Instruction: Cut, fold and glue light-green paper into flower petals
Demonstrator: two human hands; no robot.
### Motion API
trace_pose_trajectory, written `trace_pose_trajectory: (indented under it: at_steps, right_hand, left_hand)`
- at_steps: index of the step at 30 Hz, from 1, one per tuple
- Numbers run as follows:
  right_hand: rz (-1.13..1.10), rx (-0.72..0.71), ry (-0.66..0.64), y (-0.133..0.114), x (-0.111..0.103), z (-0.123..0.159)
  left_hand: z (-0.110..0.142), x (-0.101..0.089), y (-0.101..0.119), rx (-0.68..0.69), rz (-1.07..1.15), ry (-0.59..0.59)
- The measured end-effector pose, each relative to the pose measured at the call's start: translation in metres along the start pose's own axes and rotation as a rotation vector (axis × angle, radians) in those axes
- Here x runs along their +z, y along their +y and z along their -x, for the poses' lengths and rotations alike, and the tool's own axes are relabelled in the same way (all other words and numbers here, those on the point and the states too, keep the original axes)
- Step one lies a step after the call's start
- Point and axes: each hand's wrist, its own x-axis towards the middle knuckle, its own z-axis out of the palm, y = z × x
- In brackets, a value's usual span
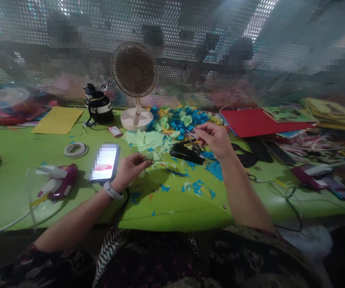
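My left hand, with a white watch band at the wrist, hovers low beside a heap of light green paper pieces. Its fingers are drawn together at the edge of the paper; what lies between them is too small to make out. Further right, my right hand is closed in a pinch on a thin purplish stick-like thing, whose exact kind I cannot tell. Below that hand lies a black stapler. Folded blue, yellow and green paper pieces are piled behind it.
A lit phone lies left of my left hand, near a tape roll. A fan and a black bottle stand behind. Red folder, dark scissors and corded purple power banks occupy the sides. Paper scraps litter the front.
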Motion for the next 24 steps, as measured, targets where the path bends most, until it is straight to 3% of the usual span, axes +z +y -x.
trace_pose_trajectory:
  at_steps: [3,6,10,14,17,24]
  right_hand:
    - [0.106,0.018,-0.084,0.009,0.000,-0.002]
    - [0.357,-0.017,-0.156,0.017,-0.003,-0.001]
    - [0.713,-0.036,-0.120,0.033,-0.015,-0.006]
    - [0.844,0.039,-0.111,0.060,-0.026,-0.014]
    - [0.948,0.119,-0.174,0.077,-0.030,-0.016]
    - [1.049,0.199,-0.255,0.094,-0.035,-0.016]
  left_hand:
    - [-0.001,-0.001,0.000,-0.012,0.034,-0.002]
    - [-0.002,-0.001,-0.002,-0.017,0.032,-0.003]
    - [-0.002,-0.002,-0.006,-0.021,-0.001,-0.012]
    - [-0.001,-0.002,-0.005,-0.024,-0.018,-0.010]
    - [-0.001,-0.001,-0.005,-0.029,-0.023,0.001]
    - [-0.002,-0.001,-0.009,-0.029,-0.019,0.001]
